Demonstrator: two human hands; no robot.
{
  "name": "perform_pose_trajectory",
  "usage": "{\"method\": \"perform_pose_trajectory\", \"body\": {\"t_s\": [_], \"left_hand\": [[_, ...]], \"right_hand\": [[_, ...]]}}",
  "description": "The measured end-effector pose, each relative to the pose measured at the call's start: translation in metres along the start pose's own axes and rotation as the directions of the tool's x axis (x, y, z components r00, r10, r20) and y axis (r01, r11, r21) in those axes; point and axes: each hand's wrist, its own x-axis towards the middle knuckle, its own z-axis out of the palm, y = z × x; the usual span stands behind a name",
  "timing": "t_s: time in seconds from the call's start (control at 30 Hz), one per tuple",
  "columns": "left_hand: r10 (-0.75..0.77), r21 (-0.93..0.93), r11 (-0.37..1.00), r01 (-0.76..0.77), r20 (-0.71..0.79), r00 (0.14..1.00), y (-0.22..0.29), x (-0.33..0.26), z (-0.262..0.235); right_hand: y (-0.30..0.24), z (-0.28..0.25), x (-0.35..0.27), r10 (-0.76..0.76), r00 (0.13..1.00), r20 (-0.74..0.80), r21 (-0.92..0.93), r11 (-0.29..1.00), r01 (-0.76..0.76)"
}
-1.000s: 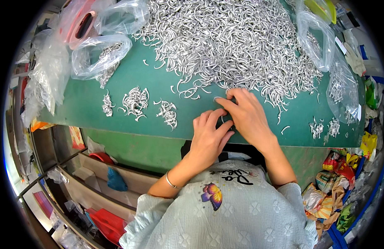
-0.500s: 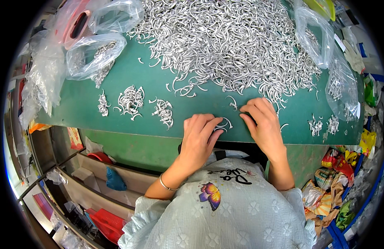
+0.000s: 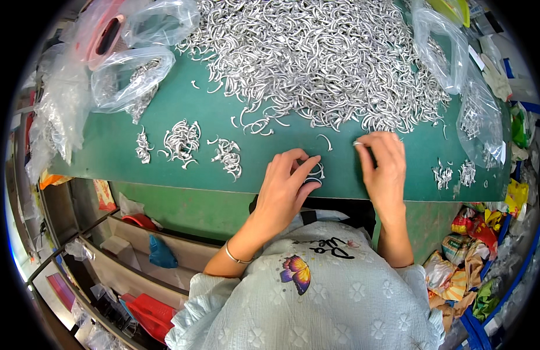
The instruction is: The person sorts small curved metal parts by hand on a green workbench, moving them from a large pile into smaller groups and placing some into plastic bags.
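On the green table, my left hand (image 3: pixel 288 182) curls its thumb and fingers round a few curved silvery metal pieces (image 3: pixel 319 170). Their ends show between the thumb and index fingertip, near the table's front edge. My right hand (image 3: pixel 386 169) is off to the right, thumb and index finger closed on a small curved metal piece whose pale end (image 3: pixel 357 143) sticks out at the fingertips. A single loose curved piece (image 3: pixel 326 142) lies between the hands. Beyond them spreads a big heap of the same pieces (image 3: pixel 316 64).
Small piles (image 3: pixel 182 142) of pieces lie to the left, and two little clusters (image 3: pixel 442 175) to the right. Clear plastic bags (image 3: pixel 130 79) with pieces stand at the left; another bag (image 3: pixel 480 122) is at the right. Below the table is an open drawer (image 3: pixel 147 251).
My right hand has shifted slightly right and away from me, and a piece end now shows at its fingertips. The left fingers have moved over the pieces, index finger further forward.
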Motion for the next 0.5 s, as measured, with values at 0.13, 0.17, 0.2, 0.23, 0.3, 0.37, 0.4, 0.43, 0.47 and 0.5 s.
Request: {"method": "perform_pose_trajectory", "body": {"t_s": [0.13, 0.17, 0.2, 0.23, 0.3, 0.37, 0.4, 0.43, 0.47, 0.5], "left_hand": [[0.039, 0.065, 0.997, -0.04, 0.017, 0.999, 0.0, 0.002, 0.0], [0.032, 0.057, 0.998, -0.033, 0.008, 0.999, -0.001, 0.002, 0.0], [0.029, 0.046, 0.999, -0.029, 0.003, 1.0, -0.001, 0.003, -0.001], [0.031, 0.029, 0.999, -0.031, 0.007, 0.999, -0.002, 0.003, -0.001], [0.033, 0.0, 0.999, -0.033, 0.01, 0.999, -0.005, 0.002, -0.001], [0.011, -0.022, 1.0, -0.011, -0.027, 1.0, -0.001, 0.003, -0.003], [-0.001, -0.037, 0.999, -0.001, -0.047, 0.999, 0.001, 0.003, -0.003], [0.016, -0.02, 1.0, -0.016, -0.029, 0.999, 0.001, 0.004, -0.004], [0.032, -0.005, 0.999, -0.033, -0.011, 0.999, 0.001, 0.004, -0.004], [0.051, 0.005, 0.999, -0.051, 0.008, 0.999, 0.002, 0.005, -0.004]], "right_hand": [[-0.004, -0.003, -0.003, 0.099, 0.995, 0.015, 0.01, 0.995, -0.1], [-0.009, 0.004, -0.001, 0.06, 0.998, 0.015, 0.06, 0.996, -0.061], [-0.014, 0.01, 0.002, 0.024, 1.0, 0.013, 0.107, 0.994, -0.025], [-0.02, 0.016, 0.008, -0.022, 1.0, 0.007, 0.126, 0.992, 0.021], [-0.021, 0.025, 0.01, -0.056, 0.996, 0.073, 0.137, 0.99, 0.046], [-0.025, 0.022, 0.009, -0.118, 0.982, 0.146, 0.169, 0.981, 0.092], [-0.026, 0.016, 0.008, -0.129, 0.971, 0.203, 0.204, 0.975, 0.087], [-0.026, 0.011, 0.005, -0.141, 0.956, 0.259, 0.237, 0.968, 0.079], [-0.025, 0.009, 0.004, -0.154, 0.937, 0.313, 0.27, 0.96, 0.068], [-0.022, 0.009, 0.005, -0.139, 0.958, 0.25, 0.287, 0.956, 0.064]]}}
